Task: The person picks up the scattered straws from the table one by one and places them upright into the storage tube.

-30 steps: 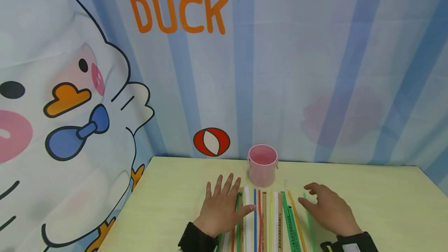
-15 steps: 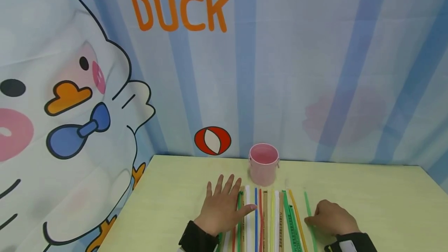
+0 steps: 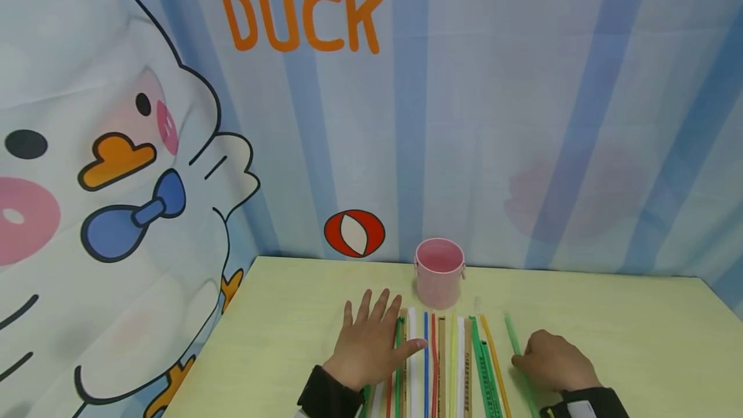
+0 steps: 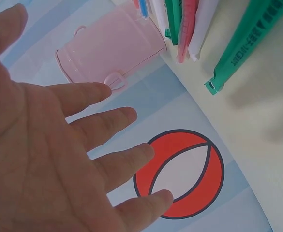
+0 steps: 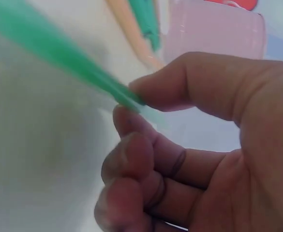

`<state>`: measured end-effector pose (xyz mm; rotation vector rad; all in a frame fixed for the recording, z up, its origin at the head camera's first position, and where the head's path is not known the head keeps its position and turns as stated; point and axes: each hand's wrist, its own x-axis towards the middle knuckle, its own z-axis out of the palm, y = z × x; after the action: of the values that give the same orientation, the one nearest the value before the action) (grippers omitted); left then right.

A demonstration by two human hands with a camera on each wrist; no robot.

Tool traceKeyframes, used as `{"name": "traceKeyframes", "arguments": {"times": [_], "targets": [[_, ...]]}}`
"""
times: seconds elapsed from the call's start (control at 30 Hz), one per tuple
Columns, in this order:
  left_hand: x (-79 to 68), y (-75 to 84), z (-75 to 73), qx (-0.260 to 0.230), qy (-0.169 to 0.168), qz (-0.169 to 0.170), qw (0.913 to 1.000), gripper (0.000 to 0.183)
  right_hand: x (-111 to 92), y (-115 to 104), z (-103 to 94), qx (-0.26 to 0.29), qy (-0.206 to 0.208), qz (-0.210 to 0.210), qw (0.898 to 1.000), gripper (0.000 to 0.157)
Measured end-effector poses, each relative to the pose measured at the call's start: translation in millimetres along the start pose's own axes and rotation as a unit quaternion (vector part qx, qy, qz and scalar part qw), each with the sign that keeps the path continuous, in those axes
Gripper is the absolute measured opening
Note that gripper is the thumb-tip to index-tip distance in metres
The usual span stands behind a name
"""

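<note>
My right hand (image 3: 554, 363) pinches a pale green straw (image 3: 512, 333) between thumb and index finger, at the right end of a row of straws. In the right wrist view the green straw (image 5: 59, 46) slants up to the left from the fingertips, and the other fingers are curled. My left hand (image 3: 371, 347) is spread with straight fingers over the left part of the row, its thumb reaching across a white straw (image 3: 413, 373) toward a blue straw (image 3: 426, 366). Part of the row is hidden under this hand.
A small pink bucket (image 3: 439, 276) stands behind the row, near the back of the pale yellow table (image 3: 627, 328). The row also holds an orange straw (image 3: 496, 376), a green wrapped straw (image 3: 486, 379) and several others. Behind the table hangs a curtain (image 3: 464, 115) with duck pictures.
My right hand came down toward me and took hold of the green straw. The straw has since shifted and tilted slightly. The left hand stays in place.
</note>
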<state>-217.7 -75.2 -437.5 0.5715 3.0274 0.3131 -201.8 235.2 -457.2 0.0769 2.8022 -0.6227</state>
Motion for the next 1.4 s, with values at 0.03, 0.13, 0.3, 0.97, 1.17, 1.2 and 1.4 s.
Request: {"name": "traceKeyframes", "arguments": {"times": [0.03,0.13,0.3,0.97,1.17,1.2,1.4], "targets": [[0.1,-0.3,0.0,0.0,-0.001,-0.002,1.0,0.089,-2,-1,-2.7,0.002,0.002,-0.002,1.0,0.024],[0.4,-0.7,-0.9,0.001,-0.003,-0.005,1.0,0.089,-9,-4,-13.8,0.011,0.011,-0.008,1.0,0.025],[1.8,-1.4,-0.7,-0.003,-0.006,-0.007,1.0,0.087,-22,-7,-32.3,0.053,0.015,-0.022,0.998,0.023],[3.5,-3.6,-5.4,-0.01,-0.009,-0.017,0.9998,0.09,-38,-37,-77.4,0.23,0.08,-0.103,0.964,0.035],[3.4,-3.7,-4.1,-0.007,-0.013,-0.021,0.9997,0.089,-35,-55,-85.7,0.241,0.138,-0.146,0.95,0.044],[3.7,-3.8,-4.0,-0.005,-0.013,-0.021,0.9997,0.089,-34,-57,-87.5,0.241,0.153,-0.156,0.946,0.045],[4.6,-4.1,-3.5,0.005,-0.009,-0.021,0.9997,0.09,-24,-70,-100.0,0.244,0.23,-0.202,0.92,0.042]]}}
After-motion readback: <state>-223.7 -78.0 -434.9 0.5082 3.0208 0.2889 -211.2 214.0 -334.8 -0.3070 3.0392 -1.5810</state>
